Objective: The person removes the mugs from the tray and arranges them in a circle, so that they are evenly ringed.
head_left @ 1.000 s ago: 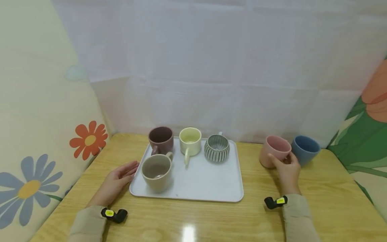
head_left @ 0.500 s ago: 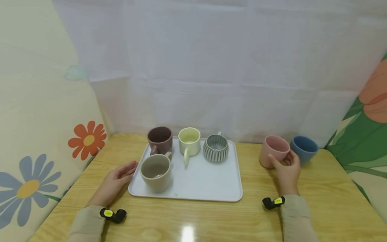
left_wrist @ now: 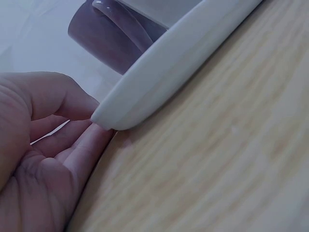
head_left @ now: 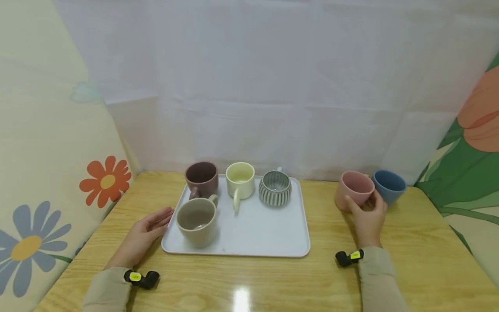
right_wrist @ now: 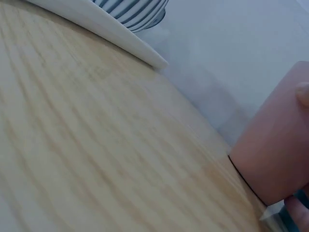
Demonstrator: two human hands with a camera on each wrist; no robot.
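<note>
Across the desk (head_left: 288,277), a left hand (head_left: 142,236) touches a white tray (head_left: 265,232) with fingers loosely extended; at right, a right hand (head_left: 367,220) clasps a pink cup (head_left: 345,196) round its side. Probably ceramic, the cup should be stiff, smooth and breakable, best held by its body. Just beyond: a blue cup (head_left: 390,186).

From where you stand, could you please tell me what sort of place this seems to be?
Probably a staged tabletop set-up, perhaps for recording: a wood-grain table with a creased white backdrop behind it and flower-patterned hangings on both sides.
</note>
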